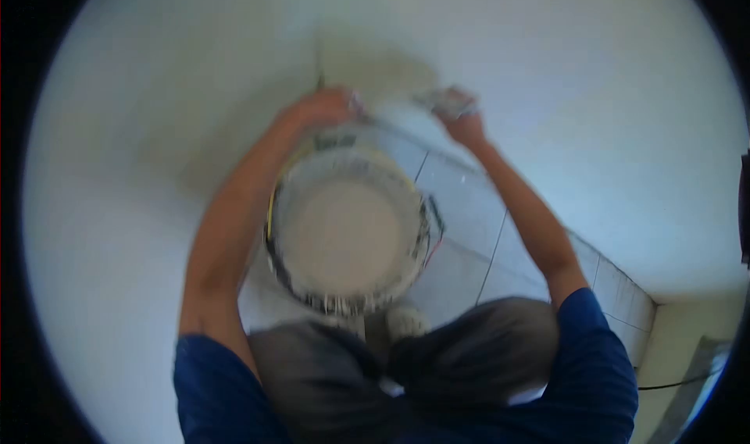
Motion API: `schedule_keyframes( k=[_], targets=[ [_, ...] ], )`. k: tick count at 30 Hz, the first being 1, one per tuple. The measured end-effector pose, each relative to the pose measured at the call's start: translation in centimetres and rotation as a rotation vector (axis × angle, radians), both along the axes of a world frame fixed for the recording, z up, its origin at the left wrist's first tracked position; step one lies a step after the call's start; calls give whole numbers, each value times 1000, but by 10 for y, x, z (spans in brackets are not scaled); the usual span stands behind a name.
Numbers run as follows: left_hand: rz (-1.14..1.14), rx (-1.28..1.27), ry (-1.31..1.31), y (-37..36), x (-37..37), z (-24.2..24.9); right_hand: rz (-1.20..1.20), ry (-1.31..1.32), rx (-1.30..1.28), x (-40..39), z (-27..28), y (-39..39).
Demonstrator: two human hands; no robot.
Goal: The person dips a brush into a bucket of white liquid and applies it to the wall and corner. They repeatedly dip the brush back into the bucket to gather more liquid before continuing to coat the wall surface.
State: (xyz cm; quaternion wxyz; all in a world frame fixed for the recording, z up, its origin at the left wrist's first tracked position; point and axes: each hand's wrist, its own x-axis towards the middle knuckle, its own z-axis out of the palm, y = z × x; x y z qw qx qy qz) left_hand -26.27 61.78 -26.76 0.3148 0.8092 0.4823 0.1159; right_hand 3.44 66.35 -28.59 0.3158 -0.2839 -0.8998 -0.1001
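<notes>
A round bucket (273, 256) with a dark, splattered rim stands in front of my knees, holding a smooth off-white paste (351, 233). Beyond its far rim, near the wall corner, my left hand (328, 106) is closed, blurred by motion. A small pale, shiny thing (356, 103) shows at its fingertips; I cannot tell what it is. To the right, my right hand (466, 120) grips a flat, greyish, paste-smeared tool (441, 100) close to the white wall. The tool's thin end points left, toward my left hand.
White walls (594, 116) meet in a corner (319, 57) ahead. Light floor tiles (461, 217) lie right of the bucket, whose side handle (437, 213) sticks out. My shoe (406, 321) is close to the bucket's near side. A dark cable (676, 385) runs at lower right.
</notes>
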Motion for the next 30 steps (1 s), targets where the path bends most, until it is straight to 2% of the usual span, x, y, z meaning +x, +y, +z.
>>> schedule_keyframes(
  k=[1,2,3,6,8,9,11,12,14,18,21,23,25,27,29,30],
  targets=[
    [15,-43,-76,-14,-6,-1,-41,72,-159,-12,32,-30],
    [41,-171,-25,-24,-6,9,5,265,-509,-24,68,-56],
    [77,-325,26,-47,-11,2,42,453,-888,-38,75,-82],
    [212,-110,21,-70,-9,-17,244,500,-1232,-59,65,-113],
    [250,66,-78,-70,-7,-40,206,253,-1204,-67,48,-123],
    [263,-36,-86,-75,-6,-40,191,126,-1179,-72,37,-130],
    [297,-221,-105,-77,-1,-25,271,110,-1178,-81,14,-141],
    [266,-203,-67,-76,-1,-28,315,98,-1176,-84,2,-145],
    [199,-162,13,-68,-2,-35,249,-46,-1186,-85,-26,-150],
    [142,-106,137,-54,4,-53,240,-300,-1143,-86,-31,-161],
    [129,-88,153,-50,6,-56,236,-124,-1150,-79,-45,-169],
    [103,-94,190,-48,7,-55,130,-67,-1282,-71,-63,-157],
    [109,-130,165,-49,8,-52,53,58,-1534,-75,-40,-153],
    [134,-153,146,-53,10,-49,5,267,-1903,-76,1,-153],
    [181,-160,134,-57,13,-46,-3,401,-1981,-73,5,-155],
    [148,-85,114,-56,10,-57,-5,468,-2015,-72,6,-154]
  ],
)
